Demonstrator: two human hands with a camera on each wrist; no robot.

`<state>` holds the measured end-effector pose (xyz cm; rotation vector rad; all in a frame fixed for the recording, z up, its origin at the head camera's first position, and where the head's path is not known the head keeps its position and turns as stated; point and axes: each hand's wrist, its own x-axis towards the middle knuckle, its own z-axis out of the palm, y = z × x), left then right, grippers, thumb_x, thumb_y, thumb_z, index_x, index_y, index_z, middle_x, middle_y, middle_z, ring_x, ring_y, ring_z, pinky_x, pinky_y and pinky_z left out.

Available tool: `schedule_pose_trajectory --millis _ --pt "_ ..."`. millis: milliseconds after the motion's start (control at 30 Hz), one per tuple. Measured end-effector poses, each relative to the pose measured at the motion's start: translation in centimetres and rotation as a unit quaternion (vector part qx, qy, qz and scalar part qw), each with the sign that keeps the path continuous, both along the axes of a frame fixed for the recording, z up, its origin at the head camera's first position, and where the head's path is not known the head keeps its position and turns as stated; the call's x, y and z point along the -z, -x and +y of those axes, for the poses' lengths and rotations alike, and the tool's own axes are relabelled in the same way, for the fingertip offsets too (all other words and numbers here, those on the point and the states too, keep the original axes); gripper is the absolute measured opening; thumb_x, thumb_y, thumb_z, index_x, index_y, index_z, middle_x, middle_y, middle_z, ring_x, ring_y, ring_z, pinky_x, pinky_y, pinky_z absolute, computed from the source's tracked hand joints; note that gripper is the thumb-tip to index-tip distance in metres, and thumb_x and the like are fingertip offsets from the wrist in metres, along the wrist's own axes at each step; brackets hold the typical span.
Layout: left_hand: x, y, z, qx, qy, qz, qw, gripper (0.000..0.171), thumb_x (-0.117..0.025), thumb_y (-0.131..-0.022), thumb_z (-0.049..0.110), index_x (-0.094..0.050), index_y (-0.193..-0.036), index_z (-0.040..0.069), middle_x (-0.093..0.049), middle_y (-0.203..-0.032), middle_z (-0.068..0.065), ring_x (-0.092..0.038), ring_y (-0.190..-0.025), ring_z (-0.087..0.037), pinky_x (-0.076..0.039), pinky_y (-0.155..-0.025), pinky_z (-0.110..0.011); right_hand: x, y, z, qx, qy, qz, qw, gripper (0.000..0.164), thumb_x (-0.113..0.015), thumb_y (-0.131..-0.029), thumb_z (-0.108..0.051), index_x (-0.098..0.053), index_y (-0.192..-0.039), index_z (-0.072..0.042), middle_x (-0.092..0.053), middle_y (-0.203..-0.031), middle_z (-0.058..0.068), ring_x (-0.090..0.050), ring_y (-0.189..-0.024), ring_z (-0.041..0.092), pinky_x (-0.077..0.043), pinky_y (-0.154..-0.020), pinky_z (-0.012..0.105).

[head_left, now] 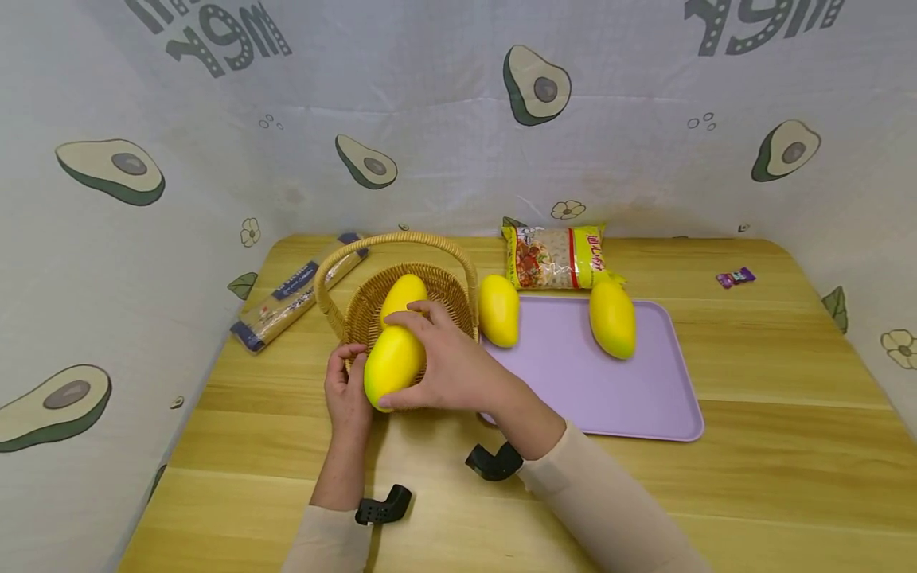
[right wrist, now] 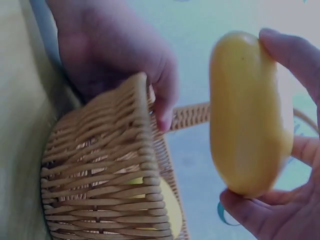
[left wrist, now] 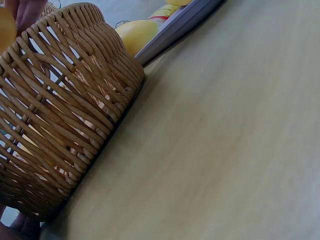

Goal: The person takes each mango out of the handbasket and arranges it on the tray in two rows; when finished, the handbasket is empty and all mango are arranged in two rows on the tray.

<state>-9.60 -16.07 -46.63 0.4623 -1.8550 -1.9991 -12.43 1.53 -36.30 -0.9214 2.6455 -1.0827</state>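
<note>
In the head view my right hand (head_left: 458, 364) grips a yellow mango (head_left: 391, 369) by its two ends, above the near side of a wicker basket (head_left: 450, 296). The right wrist view shows this mango (right wrist: 247, 115) held clear of the basket rim, between thumb and fingers. My left hand (head_left: 349, 402) holds the basket's near left rim; in the right wrist view its fingers (right wrist: 164, 107) hook over that rim. Another mango (head_left: 405, 293) lies inside the basket, partly hidden by my right hand. The left wrist view shows the woven side (left wrist: 70, 100) close up.
Right of the basket lies a lilac tray (head_left: 573, 382), with one mango (head_left: 612, 320) on it and another mango (head_left: 499, 310) at its left edge. Behind are a food packet (head_left: 550, 259) and a long noodle-like packet (head_left: 286, 298). A small purple wrapper (head_left: 735, 277) lies far right.
</note>
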Motion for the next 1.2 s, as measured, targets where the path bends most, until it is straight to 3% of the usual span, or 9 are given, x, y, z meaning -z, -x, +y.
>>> schedule_pose_trajectory --millis 100,267,567,700,833,967,1067,1200 --pt "0.0 0.1 0.0 -0.008 0.006 0.001 0.9999 0.022 -0.052 -0.103 0.011 -0.059 -0.115 -0.006 -0.058 -0.121 0.001 -0.048 -0.120 -0.009 -0.040 -0.097 -0.021 -0.2 -1.0 0.7 -0.033 0.008 -0.011 0.999 0.099 -0.092 -0.067 -0.053 -0.046 -0.149 -0.024 -0.042 -0.152 0.012 -0.050 -0.134 0.028 -0.050 -0.104 0.049" --pt "-0.1 0.0 0.2 -0.012 0.017 -0.013 0.9997 0.021 -0.050 -0.103 0.010 -0.058 -0.115 -0.005 -0.055 -0.135 -0.009 -0.046 -0.127 -0.009 -0.037 -0.101 -0.020 -0.2 -2.3 2.4 -0.079 0.001 -0.025 0.997 0.107 -0.091 -0.068 -0.053 -0.037 -0.155 -0.022 -0.043 -0.154 0.005 -0.046 -0.137 0.019 -0.046 -0.111 0.044" --pt "-0.1 0.0 0.2 -0.004 0.010 0.005 0.9999 0.018 -0.049 -0.102 0.006 -0.057 -0.112 -0.007 -0.053 -0.140 -0.014 -0.040 -0.142 -0.018 -0.030 -0.112 -0.032 0.0 -4.1 6.3 -0.092 -0.030 -0.098 0.990 0.121 -0.093 -0.068 -0.045 -0.022 -0.161 -0.015 -0.032 -0.163 0.004 -0.039 -0.145 0.018 -0.036 -0.120 0.048" --pt "-0.2 0.0 0.3 -0.006 0.006 0.006 0.9999 0.018 -0.049 -0.102 0.005 -0.057 -0.112 -0.007 -0.053 -0.137 -0.013 -0.043 -0.135 -0.014 -0.032 -0.108 -0.027 -0.2 -4.3 8.6 -0.083 -0.067 -0.096 0.990 0.117 -0.092 -0.069 -0.044 -0.024 -0.161 -0.021 -0.037 -0.160 0.003 -0.043 -0.140 0.018 -0.041 -0.116 0.048" --pt "-0.3 0.0 0.3 -0.009 0.007 0.006 0.9999 0.018 -0.049 -0.102 0.005 -0.057 -0.113 -0.007 -0.053 -0.135 -0.012 -0.045 -0.130 -0.010 -0.033 -0.105 -0.024 -0.3 -3.9 10.7 -0.044 -0.075 -0.095 0.992 0.118 -0.093 -0.068 -0.043 -0.024 -0.162 -0.024 -0.044 -0.153 0.006 -0.051 -0.128 0.018 -0.047 -0.107 0.047" --pt "-0.3 0.0 0.3 -0.008 0.011 0.006 0.9999 0.019 -0.049 -0.102 0.005 -0.056 -0.114 -0.007 -0.053 -0.135 -0.012 -0.045 -0.130 -0.009 -0.033 -0.106 -0.025 -0.3 -2.9 12.0 0.009 -0.055 -0.123 0.991 0.124 -0.094 -0.069 -0.041 -0.017 -0.163 -0.016 -0.040 -0.154 0.011 -0.061 -0.105 0.018 -0.055 -0.092 0.036" --pt "-0.4 0.0 0.3 -0.008 0.010 0.005 0.9999 0.019 -0.049 -0.102 0.005 -0.056 -0.114 -0.008 -0.053 -0.134 -0.012 -0.045 -0.128 -0.010 -0.033 -0.104 -0.024 -0.1 -2.2 12.5 0.029 -0.057 -0.135 0.989 0.125 -0.093 -0.070 -0.042 -0.015 -0.162 -0.010 -0.043 -0.150 0.014 -0.062 -0.091 0.018 -0.054 -0.080 0.029" --pt "-0.3 0.0 0.3 -0.011 0.011 0.007 0.9999 0.019 -0.049 -0.102 0.005 -0.057 -0.113 -0.008 -0.054 -0.132 -0.011 -0.046 -0.126 -0.009 -0.034 -0.103 -0.024 0.7 -1.5 12.5 0.027 -0.076 -0.113 0.990 0.120 -0.092 -0.069 -0.041 -0.020 -0.159 -0.006 -0.048 -0.147 0.014 -0.062 -0.102 0.020 -0.052 -0.090 0.036"
